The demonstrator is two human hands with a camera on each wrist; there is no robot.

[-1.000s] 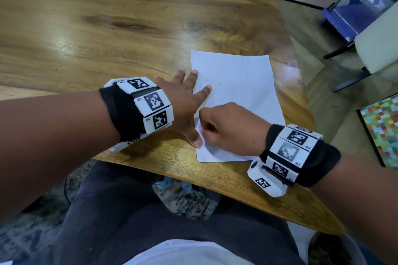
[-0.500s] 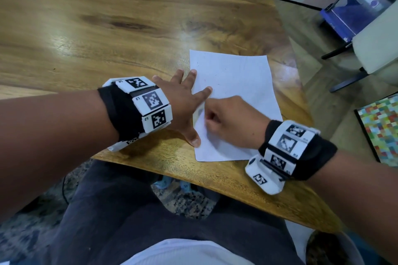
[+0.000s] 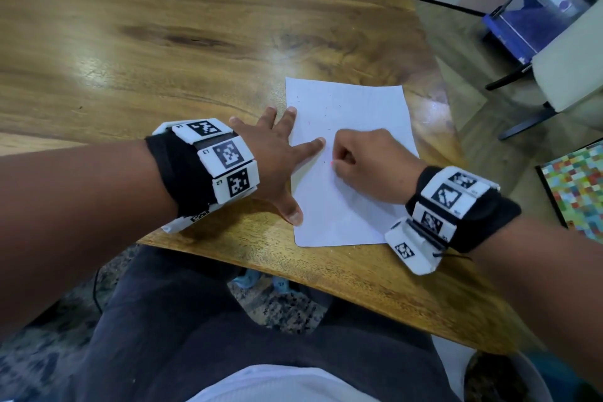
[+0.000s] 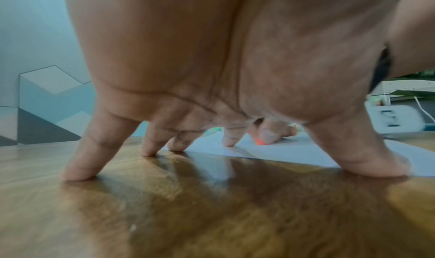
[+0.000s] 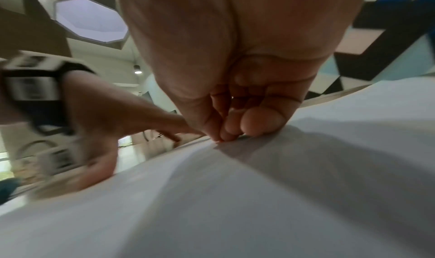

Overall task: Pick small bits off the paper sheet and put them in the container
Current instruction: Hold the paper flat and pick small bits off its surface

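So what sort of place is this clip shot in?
Probably a home or lounge-type room, not a lab: a large polished wooden table, a cream upholstered chair beside it, a wall painted in geometric shapes, and a colourful checked mat on the floor.

Small bits (image 3: 326, 114): faint specks on the paper sheet (image 3: 346, 101) — too small to give shape or count.
Right hand (image 3: 365, 166) pinch: fingertips (image 5: 221, 137) closed at the sheet; an orange-red spot (image 4: 259, 141) shows at them — what it is cannot be told.
Paper under right hand: hidden in the head view.
Left hand (image 3: 274, 160): wristband (image 5: 35, 87) smeared by blur in the right wrist view.
Both forearms: cut off by the head view's edges.
Round rim (image 3: 535, 375), bottom right: cut by the picture's edge — identity unclear.
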